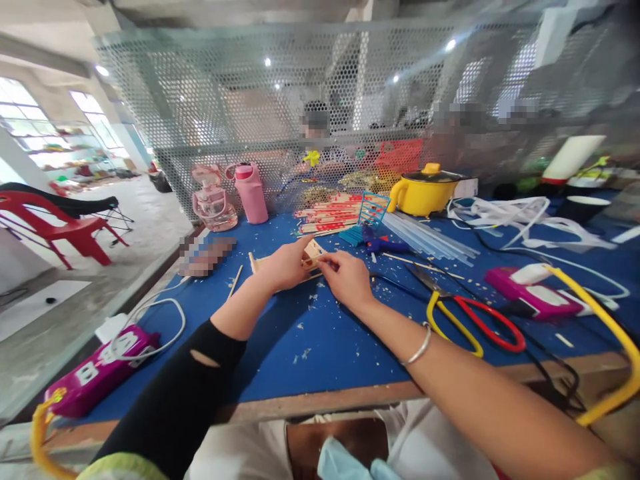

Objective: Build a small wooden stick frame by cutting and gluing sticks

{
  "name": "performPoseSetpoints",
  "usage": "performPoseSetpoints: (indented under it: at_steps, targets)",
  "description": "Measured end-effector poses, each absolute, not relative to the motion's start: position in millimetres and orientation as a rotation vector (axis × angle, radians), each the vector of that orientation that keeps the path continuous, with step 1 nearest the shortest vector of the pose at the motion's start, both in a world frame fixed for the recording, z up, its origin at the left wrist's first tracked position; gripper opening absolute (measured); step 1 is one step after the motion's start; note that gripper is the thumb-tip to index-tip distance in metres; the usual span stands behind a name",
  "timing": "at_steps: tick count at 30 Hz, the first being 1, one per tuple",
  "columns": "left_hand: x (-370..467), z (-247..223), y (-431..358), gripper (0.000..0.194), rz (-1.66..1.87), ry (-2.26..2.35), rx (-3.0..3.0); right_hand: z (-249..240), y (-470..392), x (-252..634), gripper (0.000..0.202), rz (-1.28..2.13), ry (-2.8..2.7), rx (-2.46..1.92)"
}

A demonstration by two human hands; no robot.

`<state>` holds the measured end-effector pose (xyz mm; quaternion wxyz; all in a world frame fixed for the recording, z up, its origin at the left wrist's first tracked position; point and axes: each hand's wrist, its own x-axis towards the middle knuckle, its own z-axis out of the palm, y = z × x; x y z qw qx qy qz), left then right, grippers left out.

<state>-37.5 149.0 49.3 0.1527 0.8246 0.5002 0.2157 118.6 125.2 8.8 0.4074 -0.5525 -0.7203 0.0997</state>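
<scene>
My left hand [285, 265] is closed around a small pale wooden stick structure [314, 249], hiding much of it. Thin sticks jut out to the left of that hand. My right hand [349, 280] pinches the structure's right edge between thumb and fingertips; whether a separate piece is in the pinch, I cannot tell. Beyond my right hand lies a blue glue gun [383, 243], beside clear glue sticks [433, 240]. Scissors with one yellow and one red handle [493, 325] rest right of my right forearm. A loose wooden stick [235, 281] lies left of my left hand.
Red-marked sticks [330, 213] are heaped at the back near a yellow pot [425, 193]. A pink bottle [251, 193] and a clear pink jug [214, 203] stand back left. Purple power strips [103, 370] flank the blue tabletop [300, 353]. Behind a perforated metal screen [225, 100] sits another person.
</scene>
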Motion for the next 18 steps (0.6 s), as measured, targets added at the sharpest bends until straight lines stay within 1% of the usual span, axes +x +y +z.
performPoseSetpoints:
  at_steps: [3,18]
  targets:
    - [-33,45,147,0.077,0.658,1.481,2.402,7,129,117,0.025,0.209,-1.804,-1.443]
    - [-22,42,146,0.074,0.641,1.659,2.459,0,136,117,0.026,0.2,-1.806,-1.518]
